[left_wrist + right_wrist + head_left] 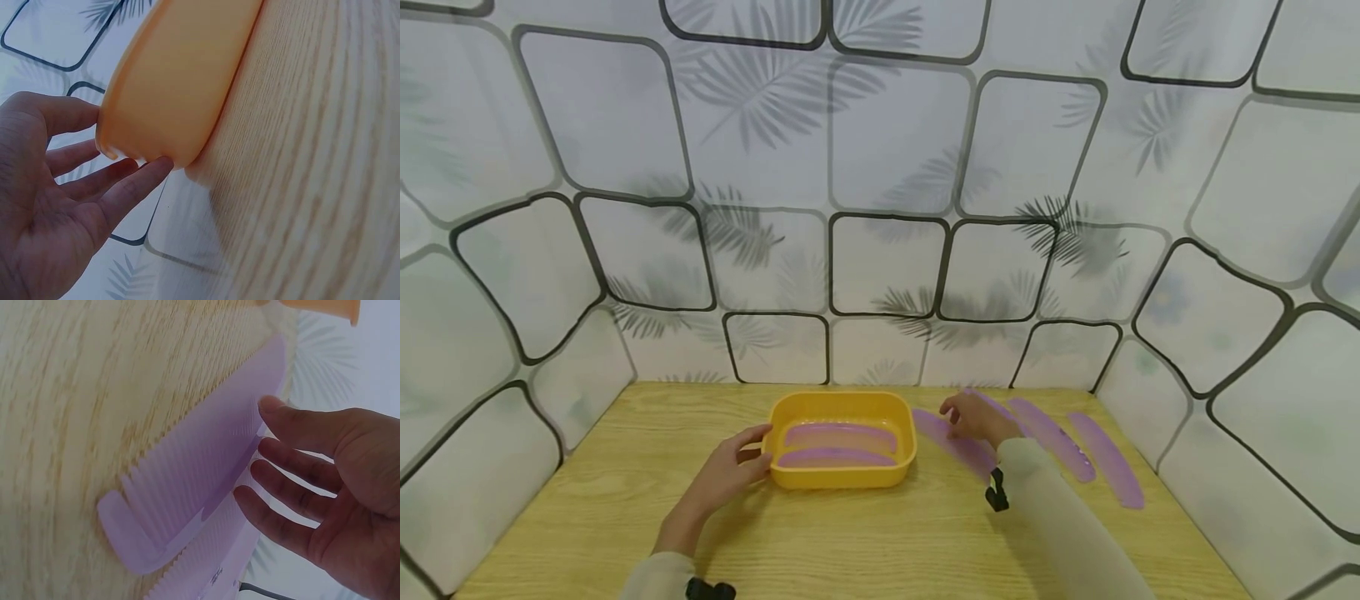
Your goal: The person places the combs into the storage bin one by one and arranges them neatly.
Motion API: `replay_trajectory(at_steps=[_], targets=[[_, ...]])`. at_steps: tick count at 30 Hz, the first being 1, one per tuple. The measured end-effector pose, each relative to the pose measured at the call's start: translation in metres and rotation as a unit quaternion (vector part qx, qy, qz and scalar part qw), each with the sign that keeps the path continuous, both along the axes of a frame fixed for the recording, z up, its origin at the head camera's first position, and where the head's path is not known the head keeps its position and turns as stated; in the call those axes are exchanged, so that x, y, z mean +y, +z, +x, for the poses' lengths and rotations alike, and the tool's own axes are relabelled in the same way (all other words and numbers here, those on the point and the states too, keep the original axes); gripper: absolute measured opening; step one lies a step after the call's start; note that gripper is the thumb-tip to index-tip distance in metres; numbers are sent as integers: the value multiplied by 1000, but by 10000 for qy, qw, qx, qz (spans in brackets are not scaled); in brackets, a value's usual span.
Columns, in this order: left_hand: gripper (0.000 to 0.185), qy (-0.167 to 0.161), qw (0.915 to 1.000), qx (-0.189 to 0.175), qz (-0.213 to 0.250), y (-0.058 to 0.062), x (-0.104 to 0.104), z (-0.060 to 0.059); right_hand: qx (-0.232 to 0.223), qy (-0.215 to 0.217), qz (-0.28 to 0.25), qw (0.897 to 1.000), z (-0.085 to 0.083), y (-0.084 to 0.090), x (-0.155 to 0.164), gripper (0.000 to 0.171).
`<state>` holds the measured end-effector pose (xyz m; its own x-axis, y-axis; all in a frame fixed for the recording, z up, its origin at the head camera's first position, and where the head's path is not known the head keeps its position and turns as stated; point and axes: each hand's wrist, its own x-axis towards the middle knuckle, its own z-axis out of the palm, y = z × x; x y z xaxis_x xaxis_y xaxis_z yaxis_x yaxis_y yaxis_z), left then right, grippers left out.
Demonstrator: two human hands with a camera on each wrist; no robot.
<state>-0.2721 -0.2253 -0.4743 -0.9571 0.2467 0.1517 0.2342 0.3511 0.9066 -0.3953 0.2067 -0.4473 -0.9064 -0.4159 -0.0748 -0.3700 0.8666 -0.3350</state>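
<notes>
A yellow plastic basket (842, 477) stands on the table with two purple combs (838, 457) lying in it. My left hand (730, 471) is at the basket's left end, its extended fingers (134, 187) touching the wall and rim. To the right of the basket lies a purple comb (973, 454), teeth and handle plain in the right wrist view. Over this comb hovers my right hand (977, 417), with loosely bent fingers (281, 525) and nothing between them. Its thumb and fingertips are right by the comb's back edge.
More purple combs lie slanted on the right part of the wooden table (850, 542), among them a middle comb (1054, 437) and an outermost comb (1108, 462). Patterned sheeting (895, 267) rises behind the table and along both sides.
</notes>
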Motion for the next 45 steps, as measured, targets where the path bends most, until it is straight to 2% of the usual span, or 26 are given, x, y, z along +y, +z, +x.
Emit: replay_trajectory(at_steps=[16, 24, 30, 38, 45], targets=[[59, -60, 9999, -60, 87, 0, 1, 1, -190, 27, -67, 9998, 1, -4, 3, 34], [60, -38, 9999, -45, 115, 0, 1, 0, -372, -266, -112, 9989, 3, -2, 3, 32], [60, -61, 9999, -60, 147, 0, 1, -1, -424, -231, -144, 9987, 0, -5, 7, 29], [61, -68, 9999, -60, 106, 2, 0, -2, -513, -193, -98, 9984, 3, -2, 7, 33], [61, -85, 9999, 0, 97, -1, -1, -2, -289, -289, -213, 9989, 3, -4, 9, 35]])
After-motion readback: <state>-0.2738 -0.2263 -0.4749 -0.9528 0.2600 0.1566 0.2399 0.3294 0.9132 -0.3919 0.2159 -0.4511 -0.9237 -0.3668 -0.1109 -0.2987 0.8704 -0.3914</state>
